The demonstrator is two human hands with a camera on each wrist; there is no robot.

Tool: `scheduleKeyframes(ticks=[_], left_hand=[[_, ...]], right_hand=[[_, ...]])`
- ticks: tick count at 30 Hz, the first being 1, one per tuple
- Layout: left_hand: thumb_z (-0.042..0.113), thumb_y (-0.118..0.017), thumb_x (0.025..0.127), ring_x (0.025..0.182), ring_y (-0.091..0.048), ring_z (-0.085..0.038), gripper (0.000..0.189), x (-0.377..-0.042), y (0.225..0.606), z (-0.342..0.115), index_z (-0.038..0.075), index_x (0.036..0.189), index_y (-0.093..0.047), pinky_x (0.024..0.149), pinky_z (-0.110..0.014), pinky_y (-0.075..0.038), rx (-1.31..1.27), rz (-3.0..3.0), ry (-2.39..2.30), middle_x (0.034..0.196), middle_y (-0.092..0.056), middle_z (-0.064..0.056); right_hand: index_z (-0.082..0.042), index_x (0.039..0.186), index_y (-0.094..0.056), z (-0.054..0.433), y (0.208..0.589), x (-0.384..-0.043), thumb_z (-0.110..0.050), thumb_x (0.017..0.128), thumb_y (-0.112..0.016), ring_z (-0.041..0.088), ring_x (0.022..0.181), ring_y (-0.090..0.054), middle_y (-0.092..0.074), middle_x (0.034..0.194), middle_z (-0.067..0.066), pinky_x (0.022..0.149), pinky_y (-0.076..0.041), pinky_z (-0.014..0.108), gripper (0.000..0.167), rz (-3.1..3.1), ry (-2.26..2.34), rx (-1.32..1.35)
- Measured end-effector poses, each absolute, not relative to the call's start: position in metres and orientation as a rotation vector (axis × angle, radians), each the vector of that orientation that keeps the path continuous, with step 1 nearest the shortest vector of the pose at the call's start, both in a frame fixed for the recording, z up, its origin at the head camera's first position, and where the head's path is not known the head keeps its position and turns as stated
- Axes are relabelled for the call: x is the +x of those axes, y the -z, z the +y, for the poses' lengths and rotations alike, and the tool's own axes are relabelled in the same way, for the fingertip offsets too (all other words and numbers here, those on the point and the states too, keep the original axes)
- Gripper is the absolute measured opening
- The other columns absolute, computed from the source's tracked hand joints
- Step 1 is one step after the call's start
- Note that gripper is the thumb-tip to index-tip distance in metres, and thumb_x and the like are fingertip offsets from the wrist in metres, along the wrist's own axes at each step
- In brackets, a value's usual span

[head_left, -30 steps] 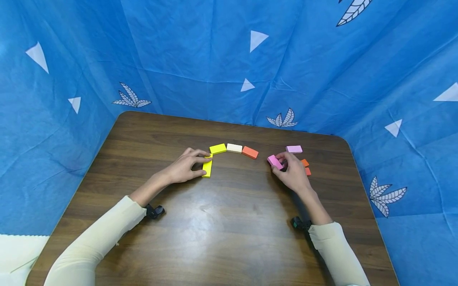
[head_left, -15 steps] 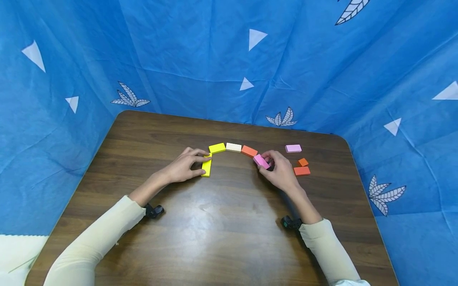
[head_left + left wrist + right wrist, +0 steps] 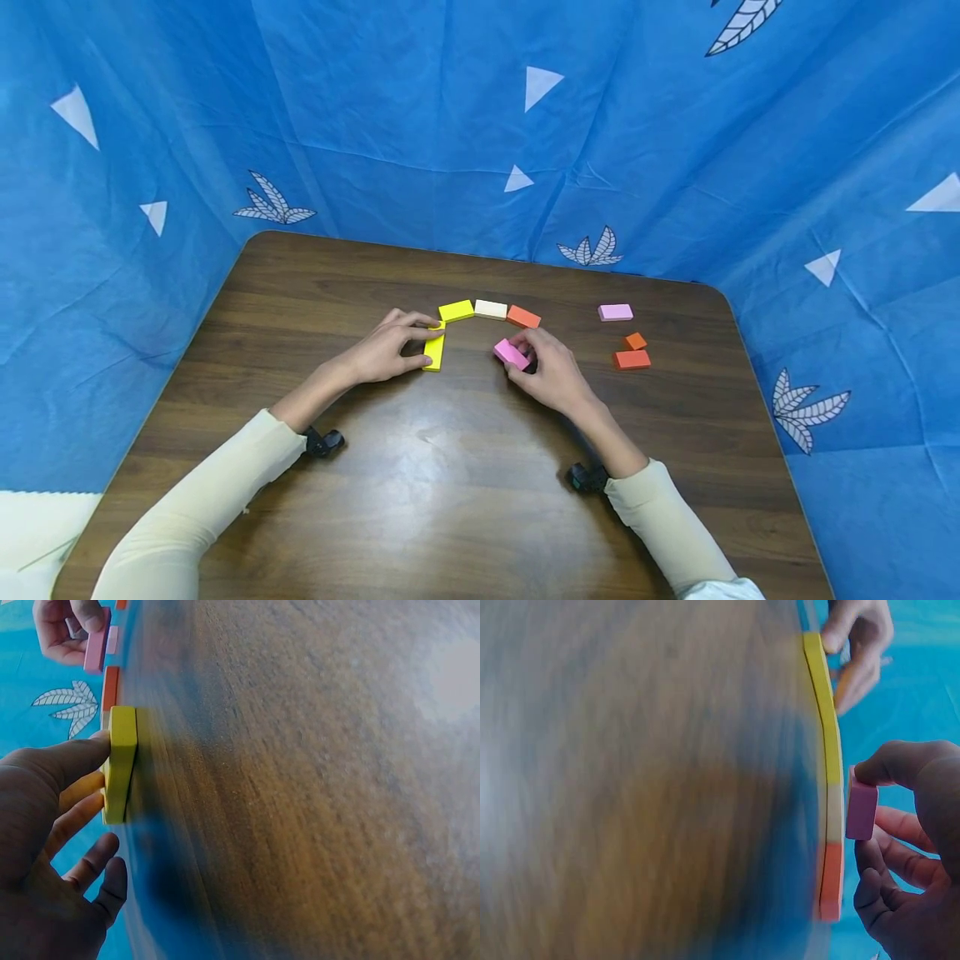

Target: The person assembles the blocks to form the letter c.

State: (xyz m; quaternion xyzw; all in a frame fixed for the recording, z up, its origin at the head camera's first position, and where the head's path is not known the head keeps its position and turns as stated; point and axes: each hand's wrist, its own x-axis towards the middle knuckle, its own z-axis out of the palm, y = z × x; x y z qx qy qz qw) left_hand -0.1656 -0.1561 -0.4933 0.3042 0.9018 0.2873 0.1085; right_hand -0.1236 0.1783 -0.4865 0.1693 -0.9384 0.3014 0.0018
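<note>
In the head view my left hand [image 3: 388, 348] has its thumb and fingers on a yellow block [image 3: 433, 354] lying lengthwise on the table. Up close, the thumb and fingertips meet this yellow block [image 3: 121, 765] along one side. My right hand [image 3: 551, 372] pinches a pink block [image 3: 512, 354] between thumb and fingers, tilted and off the table in the right wrist view, where the pink block [image 3: 862, 806] shows its end. Beyond it, a second yellow block [image 3: 457, 311], a cream block [image 3: 491, 310] and an orange block [image 3: 524, 317] form a curved row with the held yellow one.
At the right lie a lilac block [image 3: 616, 312], a small orange block [image 3: 636, 341] and a longer orange block [image 3: 632, 360]. The brown wooden table [image 3: 405, 483] ends at a blue patterned cloth [image 3: 390, 125] behind and at both sides.
My right hand has carried the pink block leftward, from near the loose blocks past the orange end of the row, uncovering the orange blocks at right. The left hand stays on the yellow block.
</note>
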Motion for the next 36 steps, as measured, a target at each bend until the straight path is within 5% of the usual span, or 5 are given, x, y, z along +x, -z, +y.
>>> scheduleKeyframes(ticks=[36], left_hand=[[0.026,-0.079,0.099,0.132,-0.048,-0.029,0.056,-0.167,0.496,-0.157,0.015,0.152,-0.064,0.11,-0.052,-0.044,0.935,2.668,-0.859,0.16,-0.056,-0.004]], right_hand=[[-0.013,0.121,-0.068,0.091,0.495,-0.1,-0.026,0.092,-0.083,0.013,0.094,-0.058,-0.067,0.107,-0.001,0.083,-0.05,0.03,0.035,-2.997,-0.883,0.892]])
